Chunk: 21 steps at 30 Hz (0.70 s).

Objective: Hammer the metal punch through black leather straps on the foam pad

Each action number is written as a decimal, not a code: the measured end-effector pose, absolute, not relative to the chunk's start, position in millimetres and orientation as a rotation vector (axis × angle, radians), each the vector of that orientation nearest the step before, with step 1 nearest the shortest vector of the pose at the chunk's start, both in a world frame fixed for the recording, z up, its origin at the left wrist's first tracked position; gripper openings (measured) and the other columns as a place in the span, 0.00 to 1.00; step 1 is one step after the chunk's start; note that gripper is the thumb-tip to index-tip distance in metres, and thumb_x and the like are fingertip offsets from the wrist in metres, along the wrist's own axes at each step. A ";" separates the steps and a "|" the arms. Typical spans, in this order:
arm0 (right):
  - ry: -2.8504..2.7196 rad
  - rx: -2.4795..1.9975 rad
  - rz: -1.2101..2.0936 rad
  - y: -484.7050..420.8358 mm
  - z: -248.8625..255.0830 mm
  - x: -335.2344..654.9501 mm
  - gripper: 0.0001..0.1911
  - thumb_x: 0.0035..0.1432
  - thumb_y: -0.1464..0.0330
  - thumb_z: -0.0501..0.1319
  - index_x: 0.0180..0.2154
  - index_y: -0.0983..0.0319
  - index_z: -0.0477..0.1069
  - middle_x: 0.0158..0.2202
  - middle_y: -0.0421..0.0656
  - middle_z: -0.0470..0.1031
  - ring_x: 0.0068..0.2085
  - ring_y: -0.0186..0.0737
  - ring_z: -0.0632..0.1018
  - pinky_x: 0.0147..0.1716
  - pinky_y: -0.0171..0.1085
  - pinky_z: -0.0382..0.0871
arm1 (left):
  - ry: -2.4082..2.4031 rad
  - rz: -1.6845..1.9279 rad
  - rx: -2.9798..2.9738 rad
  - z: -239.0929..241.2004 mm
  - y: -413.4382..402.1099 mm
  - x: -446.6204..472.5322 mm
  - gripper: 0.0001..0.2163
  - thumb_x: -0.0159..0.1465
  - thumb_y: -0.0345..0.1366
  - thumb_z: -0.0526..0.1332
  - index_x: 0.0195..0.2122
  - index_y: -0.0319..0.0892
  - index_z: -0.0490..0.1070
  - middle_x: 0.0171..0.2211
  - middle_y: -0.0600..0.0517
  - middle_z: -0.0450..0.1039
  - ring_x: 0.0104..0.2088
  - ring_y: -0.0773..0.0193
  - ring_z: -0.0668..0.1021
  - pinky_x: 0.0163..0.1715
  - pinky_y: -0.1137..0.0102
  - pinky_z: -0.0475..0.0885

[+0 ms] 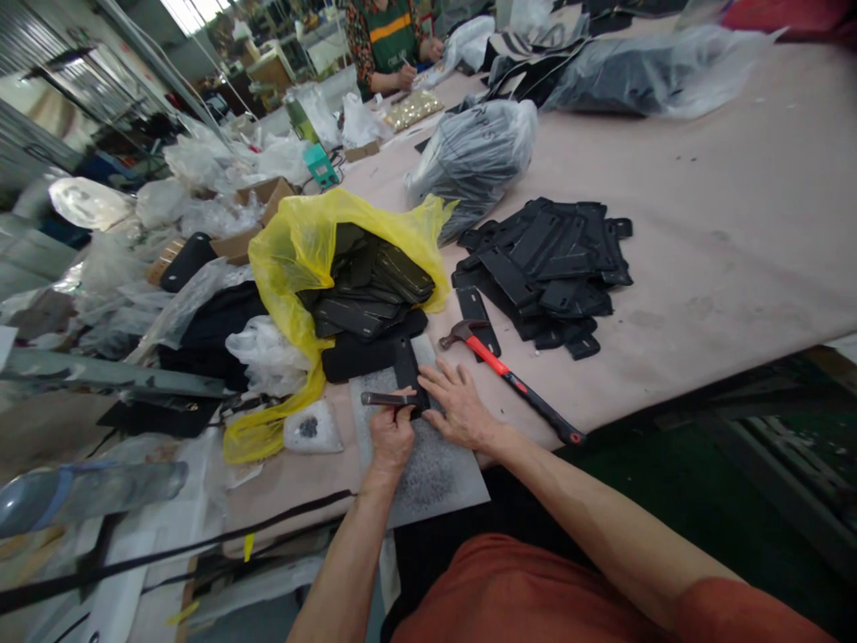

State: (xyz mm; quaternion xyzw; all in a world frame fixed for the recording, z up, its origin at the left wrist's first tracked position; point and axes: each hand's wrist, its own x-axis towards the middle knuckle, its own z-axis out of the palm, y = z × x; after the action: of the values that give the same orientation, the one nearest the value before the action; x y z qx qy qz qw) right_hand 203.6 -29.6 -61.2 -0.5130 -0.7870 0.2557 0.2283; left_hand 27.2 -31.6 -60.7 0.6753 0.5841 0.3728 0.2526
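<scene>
My left hand [390, 435] is closed around a dark metal punch tool [383, 399] that lies sideways over a grey pitted work pad [435, 473]. My right hand [457, 404] rests flat with fingers stretched out, pressing a black strap piece [405, 364] onto the pad beside the tool's tip. A hammer with a red and black handle [515, 382] lies on the table just right of my right hand, untouched.
A yellow plastic bag [301, 259] holds dark flat pieces. A heap of black strap pieces [545, 268] lies further right, with clear bags of parts [478, 156] behind. A small bag of tiny dark bits [312, 429] sits left of the pad. Another person [385, 40] works at the far end.
</scene>
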 end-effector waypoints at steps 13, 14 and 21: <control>-2.047 -1.542 0.546 -32.3 -41.5 232.1 0.24 0.62 0.64 0.56 0.58 0.62 0.62 0.62 0.50 0.61 0.62 0.53 0.60 0.60 0.53 0.53 | 1.662 0.938 2.017 -65.2 -31.8 32.2 0.11 0.63 0.32 0.55 0.42 0.41 0.76 0.42 0.46 0.80 0.45 0.56 0.81 0.49 0.60 0.75; -1.990 -1.642 0.493 -33.1 -39.4 242.6 0.24 0.61 0.64 0.56 0.57 0.64 0.63 0.61 0.53 0.63 0.60 0.54 0.63 0.58 0.52 0.56 | 1.665 0.938 2.025 -66.3 -31.9 32.0 0.11 0.63 0.32 0.55 0.42 0.41 0.76 0.42 0.46 0.80 0.45 0.56 0.81 0.49 0.60 0.76; -1.576 -2.053 0.968 -24.9 -41.6 293.8 0.10 0.54 0.70 0.59 0.40 0.63 0.68 0.38 0.51 0.72 0.41 0.49 0.73 0.39 0.44 0.68 | 1.652 0.946 2.052 -70.8 -32.3 31.1 0.12 0.64 0.33 0.55 0.44 0.41 0.75 0.44 0.46 0.80 0.46 0.56 0.80 0.49 0.61 0.76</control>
State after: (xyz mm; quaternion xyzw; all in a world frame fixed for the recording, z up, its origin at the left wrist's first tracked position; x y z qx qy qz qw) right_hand 293.8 -24.9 -41.6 -0.7297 -0.5602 0.3441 0.1880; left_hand 31.1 -32.3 -70.8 0.7223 0.5816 0.3332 0.1703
